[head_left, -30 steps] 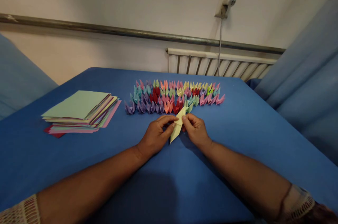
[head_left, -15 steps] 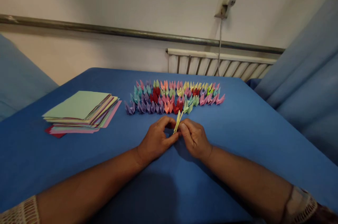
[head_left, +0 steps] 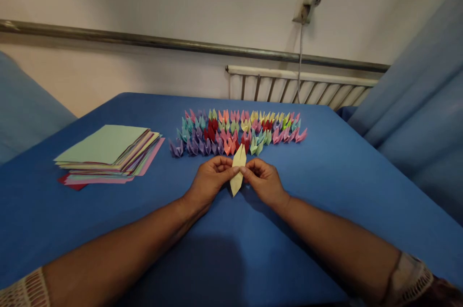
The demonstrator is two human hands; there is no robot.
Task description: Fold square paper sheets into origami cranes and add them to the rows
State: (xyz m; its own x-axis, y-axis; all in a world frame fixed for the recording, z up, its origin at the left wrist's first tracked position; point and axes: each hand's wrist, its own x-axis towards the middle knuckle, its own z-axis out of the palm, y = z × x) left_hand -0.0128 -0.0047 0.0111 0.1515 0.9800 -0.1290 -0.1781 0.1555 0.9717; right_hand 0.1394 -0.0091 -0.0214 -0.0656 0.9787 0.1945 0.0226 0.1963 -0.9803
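Note:
A pale yellow folded paper piece [head_left: 238,169], long and pointed at both ends, stands upright just above the blue table [head_left: 325,186]. My left hand [head_left: 209,182] pinches its left edge and my right hand [head_left: 265,182] pinches its right edge, both closed on it at its middle. Just beyond the hands lie rows of several small folded paper cranes [head_left: 237,129] in purple, red, pink, green and yellow.
A stack of flat coloured paper sheets [head_left: 108,153] lies at the left of the table. Behind the table run a metal rail [head_left: 144,41] on the wall and a bed headboard [head_left: 300,86]. Blue curtains [head_left: 419,99] hang at both sides.
The yellow piece was tilted and broad, then turned edge-on between my fingers. Now it faces me flat and upright, held by both hands at its middle.

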